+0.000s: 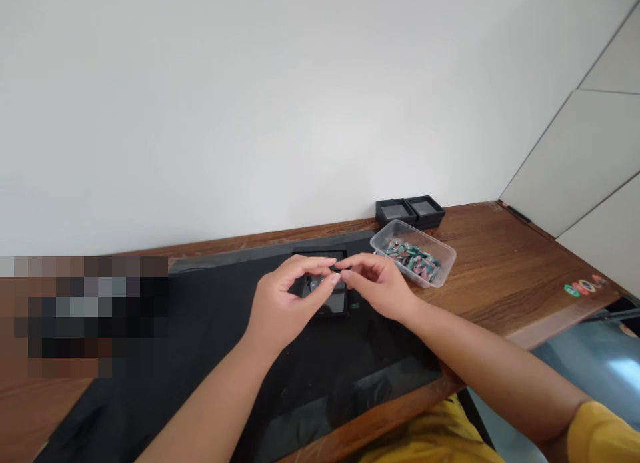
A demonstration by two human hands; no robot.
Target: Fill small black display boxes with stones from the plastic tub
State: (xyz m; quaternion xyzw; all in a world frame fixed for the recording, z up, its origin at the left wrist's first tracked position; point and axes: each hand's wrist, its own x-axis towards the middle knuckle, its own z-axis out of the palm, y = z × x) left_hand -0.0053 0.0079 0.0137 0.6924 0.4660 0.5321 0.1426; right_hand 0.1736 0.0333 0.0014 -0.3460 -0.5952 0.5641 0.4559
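While we look down at the desk, we note these points:

Left hand: our left hand (285,303) curls over a small black display box (327,296), thumb and forefinger pinched together at its top edge; what they pinch is too small to tell.
Right hand: our right hand (377,283) meets the left fingertip to fingertip, pinching at the same spot above the box.
Box: it lies open on the black mat (210,356), between both hands, with a small pale item inside.
Clear tub: a plastic container (440,253) of green and reddish pieces stands just right of our right hand.
Behind: two black trays (410,211) sit by the wall on the wooden desk (505,263).
Desk edge: coloured stickers (583,288) lie far right.
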